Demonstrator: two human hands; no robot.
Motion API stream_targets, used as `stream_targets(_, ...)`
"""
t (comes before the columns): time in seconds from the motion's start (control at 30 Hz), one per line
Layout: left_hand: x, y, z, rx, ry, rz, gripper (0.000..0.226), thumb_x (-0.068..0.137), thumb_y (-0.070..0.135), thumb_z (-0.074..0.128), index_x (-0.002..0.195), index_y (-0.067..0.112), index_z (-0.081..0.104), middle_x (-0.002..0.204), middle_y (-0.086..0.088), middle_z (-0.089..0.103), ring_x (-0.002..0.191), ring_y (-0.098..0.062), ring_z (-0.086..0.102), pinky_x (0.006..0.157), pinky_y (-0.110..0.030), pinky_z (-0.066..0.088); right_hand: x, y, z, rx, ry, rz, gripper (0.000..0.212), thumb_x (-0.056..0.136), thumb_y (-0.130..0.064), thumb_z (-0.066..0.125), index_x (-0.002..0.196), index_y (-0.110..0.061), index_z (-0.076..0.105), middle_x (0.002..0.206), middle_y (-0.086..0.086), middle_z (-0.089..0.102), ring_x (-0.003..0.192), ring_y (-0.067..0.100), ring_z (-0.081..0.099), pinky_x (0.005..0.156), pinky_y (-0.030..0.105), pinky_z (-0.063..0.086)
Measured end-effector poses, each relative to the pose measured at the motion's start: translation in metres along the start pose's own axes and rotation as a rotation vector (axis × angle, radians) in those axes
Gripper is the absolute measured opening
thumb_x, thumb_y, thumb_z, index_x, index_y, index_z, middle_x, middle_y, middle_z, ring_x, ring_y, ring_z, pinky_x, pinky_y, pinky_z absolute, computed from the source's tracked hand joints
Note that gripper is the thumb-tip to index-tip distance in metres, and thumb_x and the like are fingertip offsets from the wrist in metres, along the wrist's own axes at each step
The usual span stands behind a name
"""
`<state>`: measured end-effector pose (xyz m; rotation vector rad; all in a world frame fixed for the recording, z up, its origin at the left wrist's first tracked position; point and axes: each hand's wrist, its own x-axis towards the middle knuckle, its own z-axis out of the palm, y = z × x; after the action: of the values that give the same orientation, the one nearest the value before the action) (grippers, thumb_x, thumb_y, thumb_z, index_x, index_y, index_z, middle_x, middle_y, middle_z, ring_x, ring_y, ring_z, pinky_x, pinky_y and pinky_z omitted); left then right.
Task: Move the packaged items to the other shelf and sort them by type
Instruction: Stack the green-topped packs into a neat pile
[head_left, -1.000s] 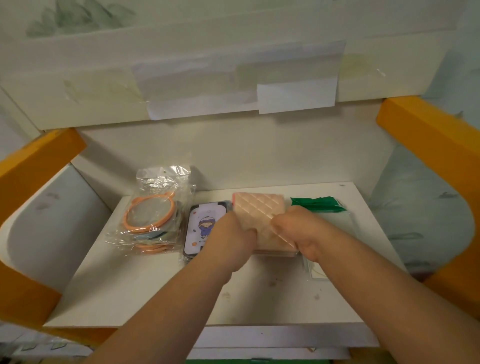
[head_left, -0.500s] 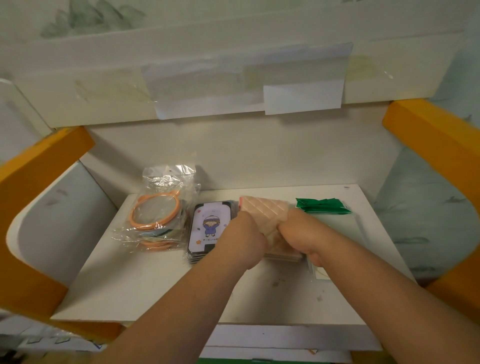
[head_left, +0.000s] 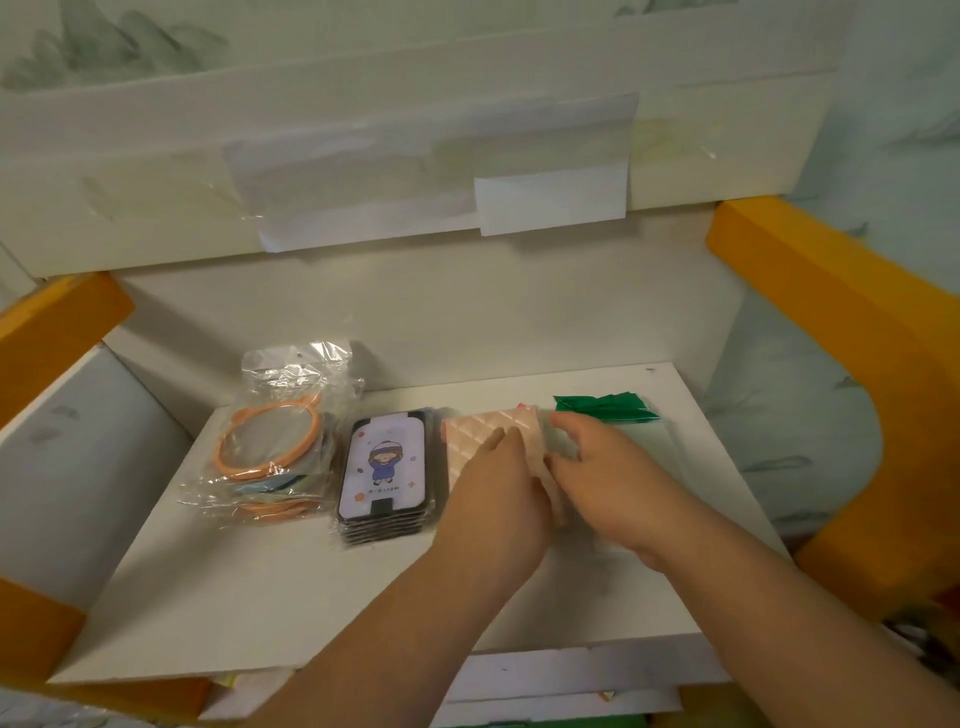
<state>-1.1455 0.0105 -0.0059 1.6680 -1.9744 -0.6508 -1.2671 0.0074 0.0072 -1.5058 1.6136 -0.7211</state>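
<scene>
Packaged items lie in a row along the back of the white shelf (head_left: 249, 597): bagged round orange-rimmed mirrors (head_left: 270, 441) at the left, then a stack of black-edged cards with a cartoon figure (head_left: 387, 470), a pink quilted stack (head_left: 480, 434), and green-topped packets (head_left: 618, 421) at the right. Left hand (head_left: 493, 499) rests on the pink stack with fingers extended and close together. Right hand (head_left: 608, 480) lies just beside it, fingers straight and slightly spread over the pink stack's right edge, partly covering the green-topped packets.
</scene>
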Motion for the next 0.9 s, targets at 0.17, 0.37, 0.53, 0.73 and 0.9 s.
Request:
stream_targets(0.17,-0.012,0.015,0.029,-0.191,-0.154,0.086,0.034,0.091,0.007,0.051,0.122,0.019,0.058,0.114,0.008,0.061,0.105,-0.009,0.06,0.082,-0.008,0.044,-0.014,0.042,-0.033,-0.106,0.232,0.042,0.054,0.096,-0.021,0.054,0.148,-0.024,0.039,0.15,-0.003,0.042,0.133,0.018,0.044,0.109,0.038,0.041)
stream_targets(0.37,-0.009,0.033,0.05,-0.244,-0.214,-0.031,0.035,0.087,0.013,0.053,0.121,0.018,0.058,0.12,0.0,0.056,0.105,-0.017,0.059,0.088,-0.029,0.05,-0.021,0.079,-0.056,-0.272,0.202,0.284,0.056,0.091,-0.038,0.062,0.137,-0.011,0.043,0.135,0.013,0.051,0.12,0.031,0.051,0.087,0.038,0.045)
stream_targets(0.53,-0.005,0.048,0.051,-0.361,-0.278,-0.213,0.027,0.088,0.019,0.052,0.114,0.019,0.057,0.12,-0.004,0.055,0.102,-0.02,0.059,0.084,-0.033,0.05,-0.019,0.087,-0.054,-0.146,0.151,0.251,0.046,0.076,-0.046,0.066,0.115,-0.024,0.056,0.112,-0.001,0.064,0.097,0.02,0.063,0.08,0.041,0.057)
stream_targets(0.73,0.001,0.059,0.053,-0.527,-0.342,-0.409,0.051,0.095,0.024,0.053,0.145,0.021,0.041,0.1,0.016,0.047,0.089,-0.009,0.049,0.08,-0.027,0.038,-0.014,0.095,-0.058,-0.134,0.182,0.242,0.028,0.089,-0.035,0.061,0.115,-0.023,0.057,0.11,0.0,0.064,0.096,0.022,0.062,0.079,0.045,0.058)
stream_targets(0.9,0.005,0.062,0.06,-0.638,-0.345,-0.474,0.063,0.093,0.023,0.055,0.152,0.027,0.031,0.118,0.008,0.044,0.1,-0.015,0.051,0.082,-0.027,0.039,-0.012,0.098,-0.057,-0.055,0.214,0.232,0.021,0.095,-0.022,0.054,0.115,-0.023,0.06,0.107,-0.001,0.066,0.094,0.019,0.062,0.075,0.037,0.056)
